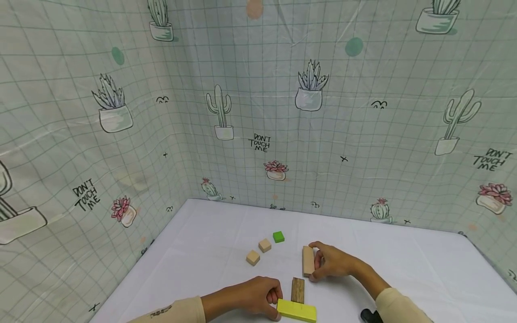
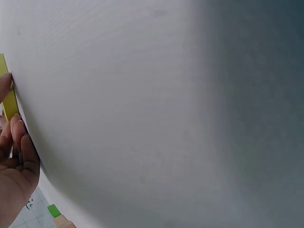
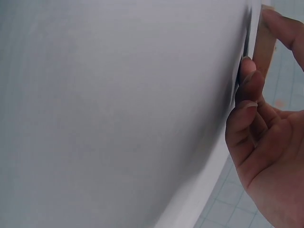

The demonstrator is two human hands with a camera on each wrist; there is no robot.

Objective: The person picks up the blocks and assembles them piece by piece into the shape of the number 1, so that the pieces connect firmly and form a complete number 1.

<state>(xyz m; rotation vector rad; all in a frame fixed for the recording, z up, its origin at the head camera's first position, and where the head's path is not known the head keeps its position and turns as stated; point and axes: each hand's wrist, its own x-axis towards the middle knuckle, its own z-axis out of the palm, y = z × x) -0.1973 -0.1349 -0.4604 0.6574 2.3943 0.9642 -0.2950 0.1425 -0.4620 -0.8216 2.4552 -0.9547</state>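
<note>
My left hand (image 1: 260, 296) holds a flat yellow block (image 1: 296, 310) by its left end, thumb at the near side and fingers at the far side. The left wrist view shows the yellow block (image 2: 10, 102) between thumb and fingertips at the left edge. Farther off, my right hand (image 1: 333, 261) pinches a long pale wooden block (image 1: 308, 261) lengthwise, index finger at the far end and thumb at the near end. Between the two lies a darker brown wooden block (image 1: 297, 290), its near end against the yellow one. The right wrist view shows the pale block (image 3: 264, 50) partly hidden by fingers.
Two small pale wooden cubes (image 1: 253, 257) and a green cube (image 1: 278, 237) form a diagonal row left of the right hand on the white table (image 1: 202, 251). A black object (image 1: 369, 316) lies by the right sleeve. A cactus-print curtain (image 1: 242, 170) hangs behind the table.
</note>
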